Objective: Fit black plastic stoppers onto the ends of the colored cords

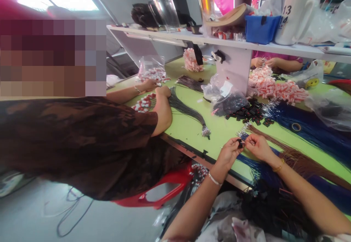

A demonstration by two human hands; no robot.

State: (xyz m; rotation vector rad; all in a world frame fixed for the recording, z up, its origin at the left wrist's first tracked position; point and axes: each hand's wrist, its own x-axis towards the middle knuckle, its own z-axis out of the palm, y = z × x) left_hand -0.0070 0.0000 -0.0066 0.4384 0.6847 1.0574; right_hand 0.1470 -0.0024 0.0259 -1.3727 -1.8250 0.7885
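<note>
I pinch a small black connector (240,143) between left hand (229,153) and right hand (256,146), fingertips closed, seemingly seating a wire; next needs steady alignment.

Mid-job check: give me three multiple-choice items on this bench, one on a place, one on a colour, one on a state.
1. Where does the pile of loose black connectors lie?
A. on the green table
B. on the shelf
C. on the floor

2. What colour is the box on the shelf?
A. red
B. blue
C. yellow

3. How do the left hand and right hand stand?
A. flat on the table
B. apart at the edges
C. together, pinching a small black piece

A: pile rests beyond the hands. B: box is blue. C: fingertips meet on it.
</note>
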